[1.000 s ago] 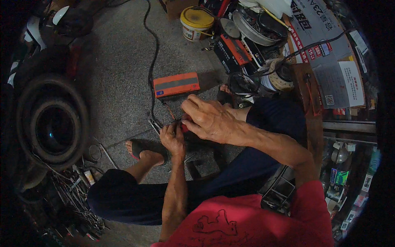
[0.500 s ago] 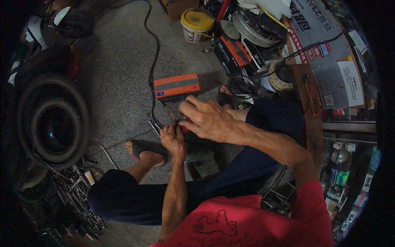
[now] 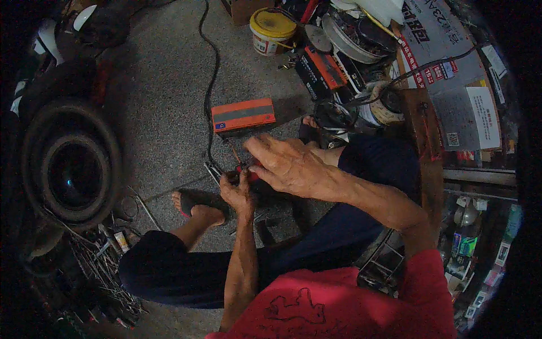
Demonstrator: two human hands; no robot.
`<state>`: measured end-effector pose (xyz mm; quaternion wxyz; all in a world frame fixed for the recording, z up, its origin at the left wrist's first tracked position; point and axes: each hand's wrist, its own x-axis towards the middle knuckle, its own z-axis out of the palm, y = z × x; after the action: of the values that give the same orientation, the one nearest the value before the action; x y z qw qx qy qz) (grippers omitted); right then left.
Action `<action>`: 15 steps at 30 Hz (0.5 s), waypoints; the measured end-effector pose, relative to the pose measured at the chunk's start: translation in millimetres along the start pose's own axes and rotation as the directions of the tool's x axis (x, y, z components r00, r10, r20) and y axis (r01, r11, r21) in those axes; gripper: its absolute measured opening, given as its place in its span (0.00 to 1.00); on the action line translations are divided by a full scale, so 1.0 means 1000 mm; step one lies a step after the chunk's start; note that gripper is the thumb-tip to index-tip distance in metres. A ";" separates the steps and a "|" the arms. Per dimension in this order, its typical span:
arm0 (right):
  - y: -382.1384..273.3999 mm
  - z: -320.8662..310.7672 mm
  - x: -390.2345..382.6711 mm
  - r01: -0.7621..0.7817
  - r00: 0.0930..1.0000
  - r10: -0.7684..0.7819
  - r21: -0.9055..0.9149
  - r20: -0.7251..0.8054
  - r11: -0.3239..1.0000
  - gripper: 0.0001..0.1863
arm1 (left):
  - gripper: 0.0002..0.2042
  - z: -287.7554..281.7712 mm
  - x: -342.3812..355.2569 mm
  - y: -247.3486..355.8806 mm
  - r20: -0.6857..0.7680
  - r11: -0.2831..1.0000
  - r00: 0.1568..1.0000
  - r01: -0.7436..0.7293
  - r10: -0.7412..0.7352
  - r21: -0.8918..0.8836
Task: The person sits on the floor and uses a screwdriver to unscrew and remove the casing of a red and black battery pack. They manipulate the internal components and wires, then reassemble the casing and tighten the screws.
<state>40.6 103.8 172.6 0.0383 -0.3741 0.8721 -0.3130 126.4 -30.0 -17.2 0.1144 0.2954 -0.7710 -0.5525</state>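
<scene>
I sit low over a grey stone floor with my knees apart. My left hand (image 3: 237, 191) is closed around a small dark part near a thin metal piece (image 3: 213, 169) on the floor. My right hand (image 3: 285, 164) lies over it, fingers curled onto a small red-handled tool (image 3: 252, 169) whose tip is hidden. Thin wires (image 3: 232, 151) run from the hands up to an orange and grey box-shaped battery (image 3: 243, 115) just beyond them. What the left hand holds is too covered to name.
A black tyre (image 3: 70, 169) lies at the left, with wire and scrap (image 3: 101, 265) below it. A black cable (image 3: 210, 73) runs up the floor. A yellow-lidded bucket (image 3: 272, 29), another orange battery (image 3: 320, 70), a wheel rim (image 3: 355, 39) and cluttered shelves (image 3: 468, 237) stand at the back and right.
Both hands stay together at the same spot below the battery; the right hand's fingers have shifted slightly over the left.
</scene>
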 end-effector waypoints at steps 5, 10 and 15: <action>-0.005 -0.002 0.002 -0.019 0.999 0.023 -0.086 0.038 0.996 0.14 | 0.16 0.001 -0.001 -0.005 -0.016 0.997 1.000 0.025 -0.027 -0.067; -0.022 -0.001 0.016 -0.093 0.990 0.111 -0.188 0.088 0.978 0.13 | 0.15 0.001 0.001 -0.021 -0.023 0.993 0.993 -0.114 0.114 -0.008; -0.018 0.002 0.031 0.107 0.976 -0.076 -0.149 0.202 0.983 0.13 | 0.13 -0.003 0.001 -0.026 -0.020 0.979 0.982 -0.188 0.187 -0.080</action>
<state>30.6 72.5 186.4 0.0793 -0.4447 0.8681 -0.2057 135.0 -38.3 -40.0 0.1827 0.2197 -0.7714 -0.5685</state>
